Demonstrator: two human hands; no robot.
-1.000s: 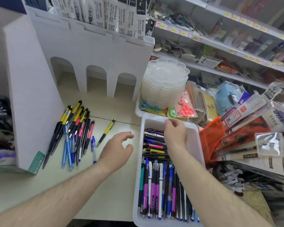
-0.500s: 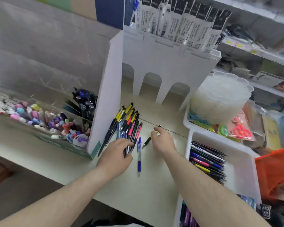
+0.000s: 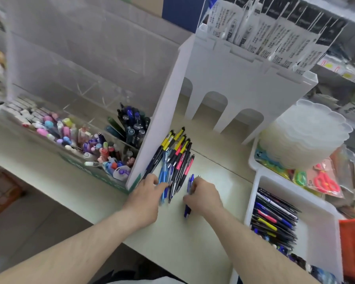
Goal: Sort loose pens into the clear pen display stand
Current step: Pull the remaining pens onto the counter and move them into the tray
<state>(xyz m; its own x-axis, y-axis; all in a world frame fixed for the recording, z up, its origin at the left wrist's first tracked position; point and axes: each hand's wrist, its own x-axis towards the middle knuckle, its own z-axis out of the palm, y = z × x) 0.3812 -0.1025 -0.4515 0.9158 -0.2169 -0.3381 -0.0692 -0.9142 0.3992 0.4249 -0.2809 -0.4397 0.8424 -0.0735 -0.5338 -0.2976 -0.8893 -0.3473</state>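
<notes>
where the table's near edge runs, the right hand pinches one blue pen; the left hand, fingers spread, touches the loose pile. since half a second ago the yellow stray pen is gone from view. clear stand left.

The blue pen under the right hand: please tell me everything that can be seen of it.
The blue pen is a slim pen with a dark blue body that looks like plastic. It lies flat on the pale counter, apart from the pile of pens to its left, roughly parallel to them. The right hand covers its middle, fingers curled over it, so only both ends show. Motion blur hides finer details.
</notes>
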